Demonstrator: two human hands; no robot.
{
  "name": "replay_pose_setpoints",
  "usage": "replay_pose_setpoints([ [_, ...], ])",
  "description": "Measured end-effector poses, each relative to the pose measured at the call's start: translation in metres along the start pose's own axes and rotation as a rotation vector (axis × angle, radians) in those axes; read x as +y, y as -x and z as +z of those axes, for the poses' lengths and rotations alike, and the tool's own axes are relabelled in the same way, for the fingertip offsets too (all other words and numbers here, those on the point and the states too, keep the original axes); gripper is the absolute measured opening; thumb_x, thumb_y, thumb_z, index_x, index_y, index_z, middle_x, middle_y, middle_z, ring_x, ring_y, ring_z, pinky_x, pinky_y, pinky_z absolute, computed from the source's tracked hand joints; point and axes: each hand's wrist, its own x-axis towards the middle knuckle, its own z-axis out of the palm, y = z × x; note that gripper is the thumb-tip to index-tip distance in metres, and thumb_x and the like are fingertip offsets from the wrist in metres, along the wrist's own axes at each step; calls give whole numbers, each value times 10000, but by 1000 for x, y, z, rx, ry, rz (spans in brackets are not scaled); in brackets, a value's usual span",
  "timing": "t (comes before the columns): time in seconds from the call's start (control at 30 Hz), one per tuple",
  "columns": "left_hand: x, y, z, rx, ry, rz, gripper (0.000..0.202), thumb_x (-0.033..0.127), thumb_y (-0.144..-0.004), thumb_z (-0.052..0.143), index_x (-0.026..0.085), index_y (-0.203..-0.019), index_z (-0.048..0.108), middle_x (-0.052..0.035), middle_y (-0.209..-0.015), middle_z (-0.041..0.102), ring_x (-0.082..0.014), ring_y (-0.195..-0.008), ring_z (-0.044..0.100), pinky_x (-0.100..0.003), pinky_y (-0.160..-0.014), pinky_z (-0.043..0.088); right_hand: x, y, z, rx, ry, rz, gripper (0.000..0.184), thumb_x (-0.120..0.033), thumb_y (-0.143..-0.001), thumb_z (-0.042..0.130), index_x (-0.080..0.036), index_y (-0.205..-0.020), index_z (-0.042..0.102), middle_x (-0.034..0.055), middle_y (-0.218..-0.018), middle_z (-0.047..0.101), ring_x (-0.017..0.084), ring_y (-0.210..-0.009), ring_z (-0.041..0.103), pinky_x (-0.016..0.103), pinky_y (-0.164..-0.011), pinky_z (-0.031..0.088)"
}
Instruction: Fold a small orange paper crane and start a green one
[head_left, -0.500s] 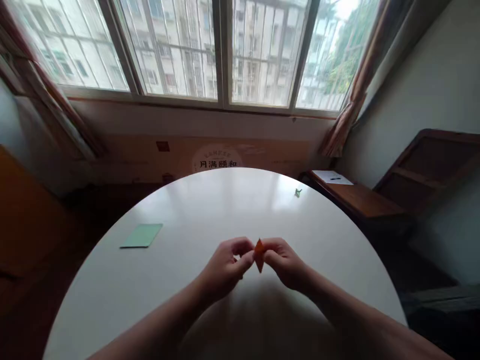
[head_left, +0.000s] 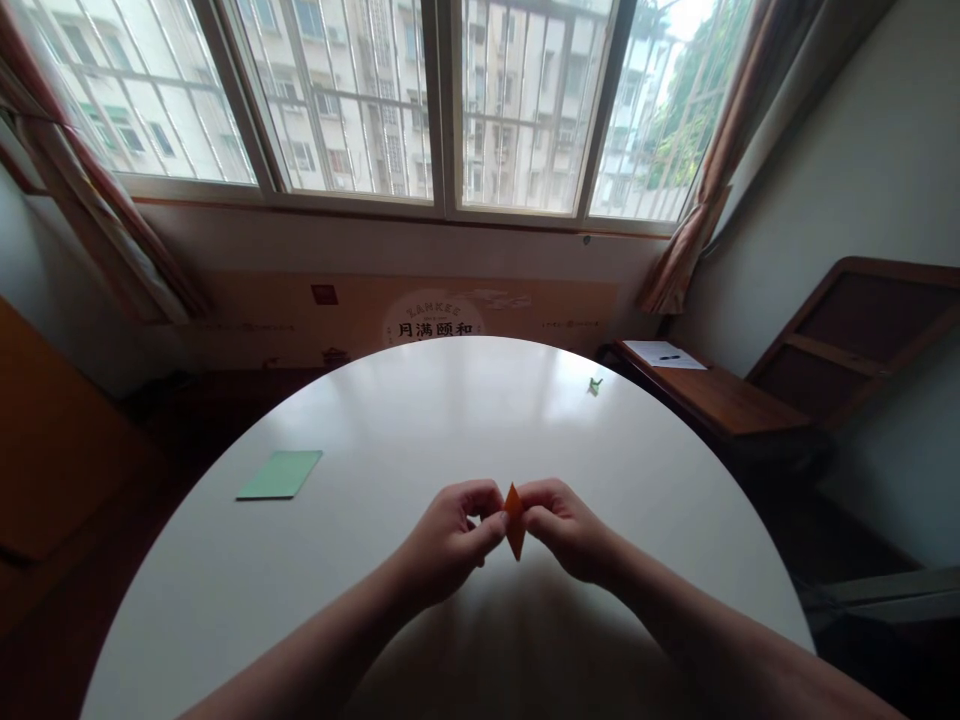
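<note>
Low in the middle of the frame, the left hand (head_left: 450, 540) and right hand (head_left: 562, 528) each keep a pinching grip on a small orange folded paper (head_left: 514, 520), just above the white tabletop (head_left: 420, 420). A green sheet (head_left: 280, 474) lies to the left.

Two bare forearms, sleeveless, hands (head_left: 450, 540) without rings or gloves
</note>
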Motion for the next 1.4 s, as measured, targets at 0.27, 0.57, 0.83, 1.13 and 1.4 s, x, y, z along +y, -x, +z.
replay_pose_setpoints([
  [0.27,3,1,1,-9,5,-25,198,317,-764,647,140,-696,589,-1,-625,554,-116,-550,486,-214,-450,400,-3,1,2,-1,89,-25,235,-99,-665,444,-152,-594,662,16,-599,651,151,-603,588,241,-608,452],
  [0.57,4,0,-1,5,6,-18,206,310,-765,652,133,-682,589,-2,-625,554,-105,-541,466,-221,-471,400,-7,1,0,-40,170,-69,200,-133,-737,472,-152,-621,634,14,-620,611,155,-632,561,271,-664,458],
  [0.83,1,-1,-3,7,-16,-43,232,346,-822,636,139,-719,621,5,-620,554,-116,-547,500,-204,-437,418,-2,0,1,33,101,-67,231,-108,-717,453,-153,-637,666,22,-658,655,152,-619,575,263,-628,450],
  [1.13,4,-1,-2,84,63,-51,271,376,-780,669,146,-660,591,18,-553,533,-98,-486,473,-203,-416,421,-3,-1,-3,11,37,-54,184,-155,-778,505,-150,-650,637,4,-637,602,129,-614,508,244,-598,394],
  [1.4,3,-4,-7,183,180,-104,297,405,-804,676,131,-716,604,30,-540,530,-76,-459,471,-179,-416,405,-1,-1,-5,71,52,45,159,-297,-857,662,-139,-853,669,-14,-684,555,100,-575,490,216,-505,368],
])
